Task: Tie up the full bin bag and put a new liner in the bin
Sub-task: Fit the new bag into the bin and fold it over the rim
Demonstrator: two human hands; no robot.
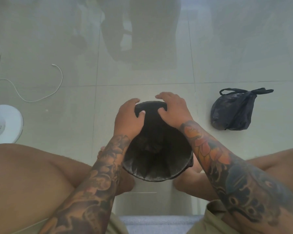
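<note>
A black bin [156, 173] stands on the tiled floor between my bare legs, its mouth facing up toward me. A black liner [152, 146] fills its inside and folds over the rim. My left hand [128, 119] grips the far rim, thumb inside on the liner and fingers curled over the outside. My right hand [172, 108] holds the same far edge beside it, thumb pressing the liner inside and fingers spread over the outer side. The full black bin bag [232, 112] lies on the floor to the right, its handles knotted, apart from both hands.
A white round device [5, 124] sits at the left edge with a thin white cable [41, 93] looping across the tiles beyond it. My knees flank the bin on both sides. A grey mat [157, 223] lies under me at the bottom.
</note>
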